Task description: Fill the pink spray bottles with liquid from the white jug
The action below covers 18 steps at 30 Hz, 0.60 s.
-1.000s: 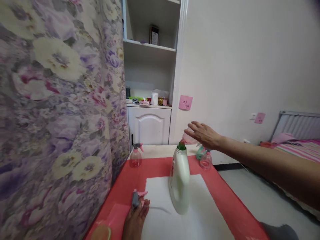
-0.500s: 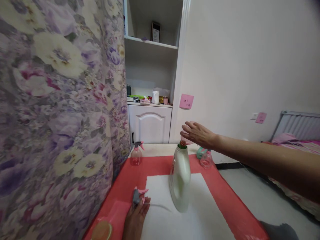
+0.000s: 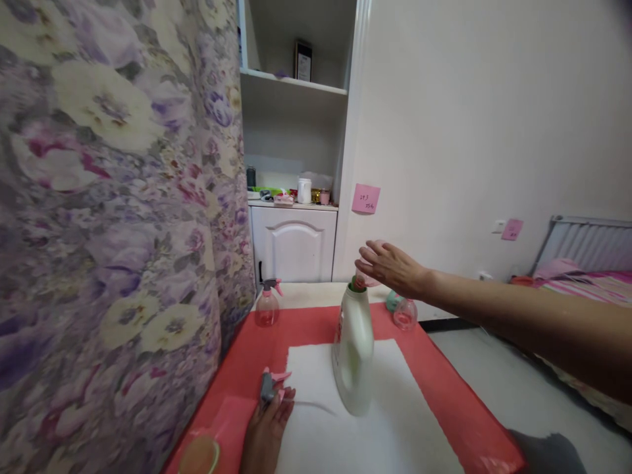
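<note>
My left hand is closed around a grey and pink spray head, whose thin clear tube points right over white paper. A large pale green detergent jug stands upright and uncapped on that paper. At the jug's mouth, my right hand grips a clear pink spray bottle, tilted with its neck down at the opening. The hand covers most of this bottle, and I cannot tell whether liquid flows.
A complete spray bottle stands at the table's back left. At the back right are a headless clear bottle and a green object. An orange-brown round item sits front left on the red cloth. A floral curtain hangs left.
The view has shifted very slightly. Both hands keep their grips, and the jug stands in the same place.
</note>
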Available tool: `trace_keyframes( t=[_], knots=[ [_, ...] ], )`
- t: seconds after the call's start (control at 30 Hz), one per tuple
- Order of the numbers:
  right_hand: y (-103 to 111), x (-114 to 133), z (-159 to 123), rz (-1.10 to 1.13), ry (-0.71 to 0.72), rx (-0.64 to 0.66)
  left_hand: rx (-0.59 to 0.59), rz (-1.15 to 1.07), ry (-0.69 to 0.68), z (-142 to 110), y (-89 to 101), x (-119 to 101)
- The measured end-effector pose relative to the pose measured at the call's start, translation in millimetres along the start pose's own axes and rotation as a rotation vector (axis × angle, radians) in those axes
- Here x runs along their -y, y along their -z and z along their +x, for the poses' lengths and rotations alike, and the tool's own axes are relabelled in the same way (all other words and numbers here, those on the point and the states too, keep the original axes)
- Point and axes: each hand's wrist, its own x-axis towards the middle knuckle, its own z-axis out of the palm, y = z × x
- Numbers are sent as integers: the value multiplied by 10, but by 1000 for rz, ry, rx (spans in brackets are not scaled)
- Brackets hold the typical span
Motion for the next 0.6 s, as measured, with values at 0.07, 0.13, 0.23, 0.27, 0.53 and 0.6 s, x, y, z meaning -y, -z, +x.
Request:
trace_keyframes(
  t=[0.07,0.13,0.23,0.27,0.53,0.6],
  knots=[
    [-28,0,-31,23,-18,5,13,-1,-14,-8,-8,-1],
    [-69,7,-69,57,-36,11,3,12,-15,-11,-19,-4],
    [-143,23,-125,128,-71,17,0,27,-22,-14,-30,-6],
    [-165,27,-141,158,-87,18,8,28,-30,-15,-32,-6],
    [-334,49,-501,560,-331,9,-8,83,-64,-100,-105,-29],
    [-449,166,-752,702,-443,6,-1,85,-57,-160,-166,-58]
  ],
)
